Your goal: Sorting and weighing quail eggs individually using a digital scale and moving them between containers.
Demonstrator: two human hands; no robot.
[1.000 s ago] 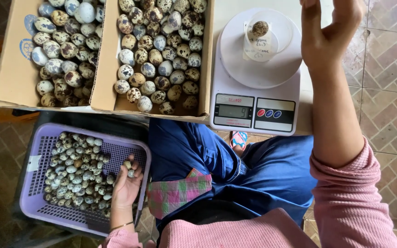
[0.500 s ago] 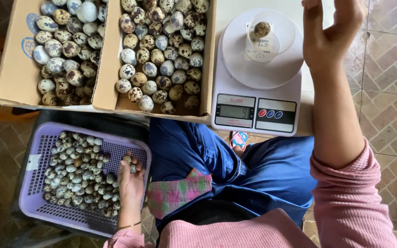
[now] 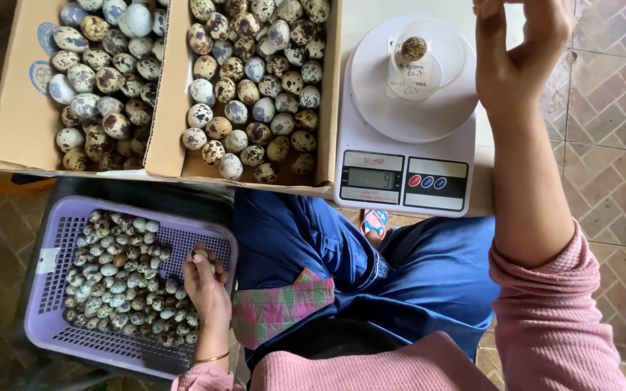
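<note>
My left hand [image 3: 204,286] rests inside a purple plastic basket [image 3: 52,239] full of small speckled quail eggs [image 3: 114,289], its fingers closed on an egg or two near the basket's right wall. My right hand [image 3: 519,43] hangs raised beside a white digital kitchen scale [image 3: 407,156], fingers loosely curled and holding nothing. On the scale's round plate, one speckled egg [image 3: 414,48] sits in a small clear cup [image 3: 411,76].
Two open cardboard boxes [image 3: 164,137] packed with speckled eggs stand at the top left, next to the scale. My lap in blue trousers [image 3: 371,275] with a checked cloth [image 3: 280,311] lies below. Patterned floor tiles [image 3: 610,108] show on the right.
My left hand has slid from the basket's right rim further up inside it, still closed on eggs. The right hand has stayed raised beside the scale.
</note>
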